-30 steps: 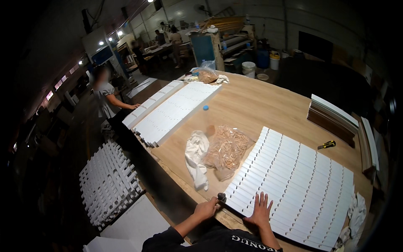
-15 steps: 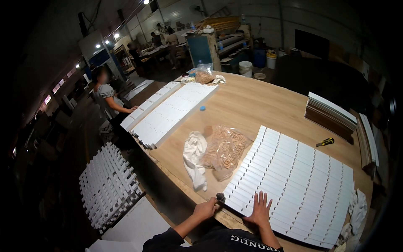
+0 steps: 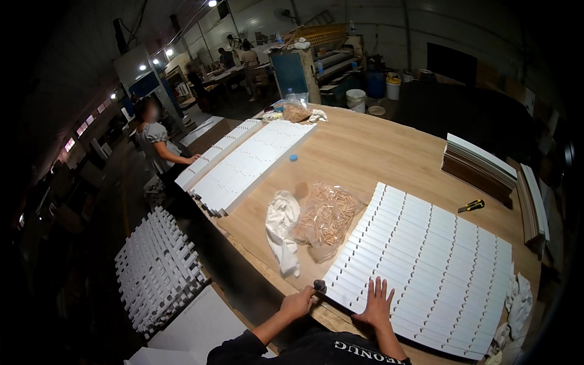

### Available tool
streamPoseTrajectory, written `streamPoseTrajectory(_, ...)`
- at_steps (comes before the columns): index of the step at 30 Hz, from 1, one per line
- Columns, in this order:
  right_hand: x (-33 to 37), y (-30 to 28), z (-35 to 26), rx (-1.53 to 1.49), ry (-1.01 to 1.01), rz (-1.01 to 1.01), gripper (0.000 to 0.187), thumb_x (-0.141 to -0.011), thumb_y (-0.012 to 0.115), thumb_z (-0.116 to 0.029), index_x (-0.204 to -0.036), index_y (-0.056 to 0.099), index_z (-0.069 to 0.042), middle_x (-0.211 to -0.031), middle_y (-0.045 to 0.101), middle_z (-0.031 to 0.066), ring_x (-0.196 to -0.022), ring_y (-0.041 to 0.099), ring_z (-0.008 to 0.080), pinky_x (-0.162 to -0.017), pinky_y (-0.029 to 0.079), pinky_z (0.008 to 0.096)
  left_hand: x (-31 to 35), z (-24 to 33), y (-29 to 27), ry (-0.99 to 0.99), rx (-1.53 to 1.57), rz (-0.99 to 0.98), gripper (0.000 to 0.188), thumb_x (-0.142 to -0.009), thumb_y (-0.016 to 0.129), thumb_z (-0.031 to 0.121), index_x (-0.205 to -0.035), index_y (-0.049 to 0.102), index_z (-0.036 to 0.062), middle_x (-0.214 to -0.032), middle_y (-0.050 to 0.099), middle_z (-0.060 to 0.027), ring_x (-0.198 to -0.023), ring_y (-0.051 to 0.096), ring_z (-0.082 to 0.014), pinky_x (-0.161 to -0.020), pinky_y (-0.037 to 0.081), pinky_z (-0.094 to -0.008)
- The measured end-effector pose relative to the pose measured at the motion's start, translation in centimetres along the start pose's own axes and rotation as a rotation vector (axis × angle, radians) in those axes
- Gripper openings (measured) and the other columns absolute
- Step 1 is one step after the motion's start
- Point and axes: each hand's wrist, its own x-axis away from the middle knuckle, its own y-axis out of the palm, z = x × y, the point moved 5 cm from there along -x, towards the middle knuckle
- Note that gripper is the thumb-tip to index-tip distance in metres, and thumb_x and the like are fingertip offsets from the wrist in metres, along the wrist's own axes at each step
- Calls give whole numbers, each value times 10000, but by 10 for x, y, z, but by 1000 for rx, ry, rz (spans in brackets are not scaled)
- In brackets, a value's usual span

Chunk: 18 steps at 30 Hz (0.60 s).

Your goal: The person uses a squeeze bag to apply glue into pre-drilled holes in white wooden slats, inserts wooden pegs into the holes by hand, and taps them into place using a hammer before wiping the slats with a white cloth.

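Observation:
My right hand (image 3: 376, 304) lies flat with fingers spread on the near edge of a set of white strips (image 3: 395, 267), laid side by side. Rows of small wooden dowels (image 3: 414, 267) stand along these strips. At their near left corner, my left hand (image 3: 298, 302) is closed around a tool with a dark, blunt head (image 3: 319, 285), like a small hammer; its handle is mostly hidden by the hand. Beyond the hands, a clear plastic bag of wooden dowels (image 3: 328, 216) rests on the wooden table (image 3: 371, 140), beside a crumpled white cloth (image 3: 281, 231).
A yellow and black utility knife (image 3: 471, 205) lies beyond the strips. Stacked boards (image 3: 477, 170) stand at the right edge. More white strips (image 3: 255, 158) fill the far left, where a person (image 3: 159, 143) reaches in. A pile of white strips (image 3: 158, 267) sits below left.

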Motion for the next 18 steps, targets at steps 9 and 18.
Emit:
streamPoseTrajectory(9, 0, -1, 0, 17, 11, -20, 1295, -434, 815, -548, -1447, 204, -23, -1523, 139, 199, -1413, 66, 386, -1085, 45, 639, 1, 2, -1, 12, -6, 11, 308, -894, 525, 285, -1121, 414, 109, -749, 642, -214, -699, 625, -420, -590, 461, -538)
streamPoseTrajectory(18, 1, 0, 0, 4, -2, 12, 1290, -427, 821, -531, -1443, 213, -22, -1520, 151, 202, -1411, 79, 387, -1083, 51, 642, 0, 4, -3, -31, -20, -39, 355, -871, 577, 304, -1112, 422, 95, -814, 650, -214, -768, 640, -403, -661, 489, -510)
